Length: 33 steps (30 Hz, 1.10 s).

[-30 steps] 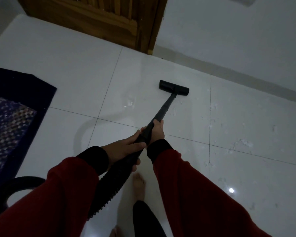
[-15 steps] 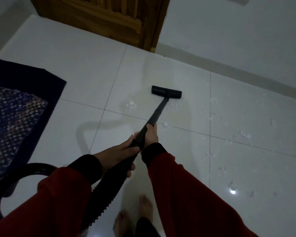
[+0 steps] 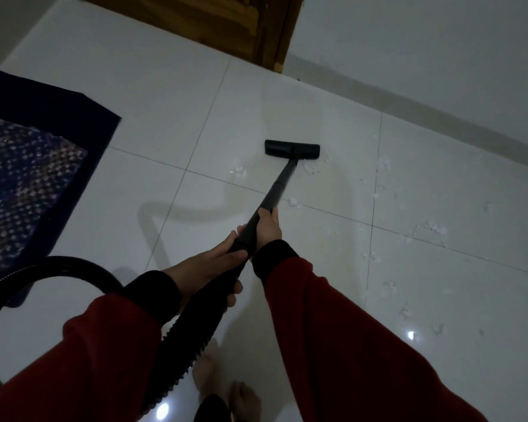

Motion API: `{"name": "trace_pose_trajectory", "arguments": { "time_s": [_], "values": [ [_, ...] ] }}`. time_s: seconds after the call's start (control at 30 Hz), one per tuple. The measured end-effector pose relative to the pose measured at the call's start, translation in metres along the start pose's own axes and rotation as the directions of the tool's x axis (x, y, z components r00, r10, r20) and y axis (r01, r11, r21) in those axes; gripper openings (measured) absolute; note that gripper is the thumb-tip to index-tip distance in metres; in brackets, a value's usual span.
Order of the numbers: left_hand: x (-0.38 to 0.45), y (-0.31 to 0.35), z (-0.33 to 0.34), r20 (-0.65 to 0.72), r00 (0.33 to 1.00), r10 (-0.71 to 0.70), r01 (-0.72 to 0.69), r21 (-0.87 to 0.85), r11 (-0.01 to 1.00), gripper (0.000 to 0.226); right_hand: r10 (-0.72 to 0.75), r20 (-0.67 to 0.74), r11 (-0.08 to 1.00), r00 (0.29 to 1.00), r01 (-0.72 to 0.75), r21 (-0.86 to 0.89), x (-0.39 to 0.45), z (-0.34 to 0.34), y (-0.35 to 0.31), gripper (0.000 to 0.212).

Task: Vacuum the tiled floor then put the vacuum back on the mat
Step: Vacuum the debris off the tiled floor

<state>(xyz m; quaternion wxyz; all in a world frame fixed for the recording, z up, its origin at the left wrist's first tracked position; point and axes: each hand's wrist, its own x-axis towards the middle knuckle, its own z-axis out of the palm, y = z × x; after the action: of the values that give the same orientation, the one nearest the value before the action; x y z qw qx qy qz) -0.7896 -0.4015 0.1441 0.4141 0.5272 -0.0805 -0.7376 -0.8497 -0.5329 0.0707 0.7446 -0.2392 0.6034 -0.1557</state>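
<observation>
Both hands grip wand (image 3: 282,184): right hand (image 3: 267,226) ahead, left hand (image 3: 209,269) behind; nozzle (image 3: 291,150) farther ahead, scraps (image 3: 430,229) to right.

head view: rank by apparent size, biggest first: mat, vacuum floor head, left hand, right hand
1. Mat, partly cut off by the frame edge.
2. Left hand, nearer the camera.
3. Vacuum floor head and right hand: look about alike, and the hand is nearer, so unranked.
</observation>
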Motion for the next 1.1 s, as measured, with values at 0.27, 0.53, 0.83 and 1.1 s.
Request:
{"name": "trace_pose_trajectory", "arguments": {
  "time_s": [0.27,0.53,0.83,1.1],
  "values": [
    [-0.01,-0.027,0.033,0.05,0.999,0.007,-0.008,0.019,1.0,0.057,0.016,-0.022,1.0,1.0,-0.017,-0.01,-0.026,-0.04,0.01,0.054],
    [-0.035,-0.054,0.055,0.056,0.998,-0.003,0.001,0.031,1.0,0.057,0.051,-0.029,0.998,0.998,-0.05,0.038,-0.058,-0.065,0.03,0.056],
    [-0.058,-0.074,0.065,0.048,0.999,-0.008,0.005,0.045,0.999,0.065,0.045,-0.03,0.997,0.999,-0.043,0.064,-0.081,-0.076,0.046,0.055],
    [-0.062,-0.088,0.066,0.033,0.999,-0.009,0.007,0.051,0.999,0.052,0.042,-0.056,0.996,0.998,-0.038,0.076,-0.084,-0.082,0.067,0.054]
  ]
}}
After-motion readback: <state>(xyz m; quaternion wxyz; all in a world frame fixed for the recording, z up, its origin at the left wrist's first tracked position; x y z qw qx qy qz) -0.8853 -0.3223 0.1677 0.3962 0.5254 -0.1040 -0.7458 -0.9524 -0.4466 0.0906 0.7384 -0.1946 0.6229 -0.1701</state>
